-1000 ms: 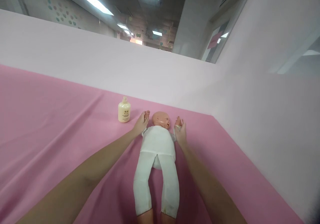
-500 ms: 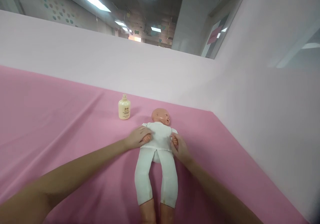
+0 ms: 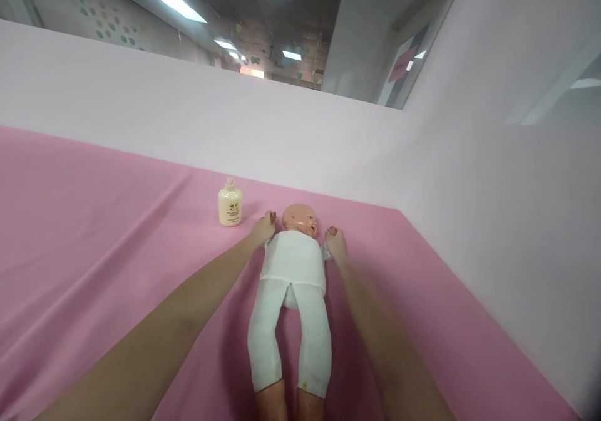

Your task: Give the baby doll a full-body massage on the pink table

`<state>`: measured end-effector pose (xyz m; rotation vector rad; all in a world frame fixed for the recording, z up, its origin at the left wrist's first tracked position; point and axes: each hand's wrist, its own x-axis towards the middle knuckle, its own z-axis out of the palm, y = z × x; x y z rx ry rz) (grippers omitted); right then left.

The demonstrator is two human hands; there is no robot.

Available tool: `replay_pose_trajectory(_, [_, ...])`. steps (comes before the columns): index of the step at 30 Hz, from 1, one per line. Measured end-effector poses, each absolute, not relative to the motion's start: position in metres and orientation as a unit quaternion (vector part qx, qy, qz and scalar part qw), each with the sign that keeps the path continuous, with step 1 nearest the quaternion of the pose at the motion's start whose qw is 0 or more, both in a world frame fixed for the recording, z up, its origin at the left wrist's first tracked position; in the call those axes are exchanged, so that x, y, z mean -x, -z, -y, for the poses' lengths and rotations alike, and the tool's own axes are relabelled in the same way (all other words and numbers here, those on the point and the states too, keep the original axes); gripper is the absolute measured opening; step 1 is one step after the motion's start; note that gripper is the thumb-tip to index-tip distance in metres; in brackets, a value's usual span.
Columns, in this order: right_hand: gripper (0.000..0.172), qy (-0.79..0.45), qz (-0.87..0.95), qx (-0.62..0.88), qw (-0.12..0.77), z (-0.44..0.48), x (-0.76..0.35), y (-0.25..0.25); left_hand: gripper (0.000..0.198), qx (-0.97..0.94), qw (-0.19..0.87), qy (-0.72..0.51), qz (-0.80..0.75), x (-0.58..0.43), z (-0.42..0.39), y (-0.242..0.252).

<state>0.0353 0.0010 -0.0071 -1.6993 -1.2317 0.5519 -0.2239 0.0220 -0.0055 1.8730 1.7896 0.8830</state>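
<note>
A baby doll (image 3: 293,264) in a white suit lies on its back on the pink cloth (image 3: 94,233), head away from me. My left hand (image 3: 263,227) is closed round the doll's raised arm beside its head. My right hand (image 3: 336,244) is closed round the doll's other arm, also lifted up beside the head. The doll's bare feet reach the bottom edge of the view.
A small cream lotion bottle (image 3: 230,203) stands upright on the cloth just left of my left hand. Pale pink walls (image 3: 493,176) rise behind the cloth and along its right side.
Half a second ago both hands held the doll's arms down at its sides by the waist. Now they have swung the arms up beside its head, as one second ago.
</note>
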Motion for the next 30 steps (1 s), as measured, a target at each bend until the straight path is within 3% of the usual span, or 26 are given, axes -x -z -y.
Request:
replay_pose_trajectory(4, [0.044, -0.231, 0.52, 0.672, 0.475, 0.005, -0.033, 0.003, 0.045, -0.69, 0.208, -0.345, -0.601, 0.23, -0.019, 0.008])
replay_pose_trajectory(9, [0.06, -0.172, 0.648, 0.521, 0.529, 0.059, -0.028, 0.0, 0.056, -0.753, 0.15, -0.47, -0.436, 0.247, 0.024, 0.011])
replay_pose_trajectory(15, [0.039, -0.047, 0.88, 0.343, 0.325, 0.129, -0.035, 0.011, 0.04, -0.907, 0.054, -0.326, -0.262, 0.261, 0.077, 0.026])
replay_pose_trajectory(18, [0.041, -0.025, 0.856, 0.387, 0.343, 0.122, -0.037, 0.009, 0.042, -0.891, 0.031, -0.331, -0.309, 0.258, 0.071, 0.023])
replay_pose_trajectory(24, [0.065, -0.095, 0.658, 0.554, 0.501, 0.059, -0.037, -0.001, 0.053, -0.737, 0.09, -0.388, -0.546, 0.241, 0.023, 0.005])
replay_pose_trajectory(30, [0.048, -0.175, 0.598, 0.637, 0.454, 0.011, -0.043, 0.012, 0.036, -0.658, 0.173, -0.366, -0.634, 0.233, -0.009, 0.013])
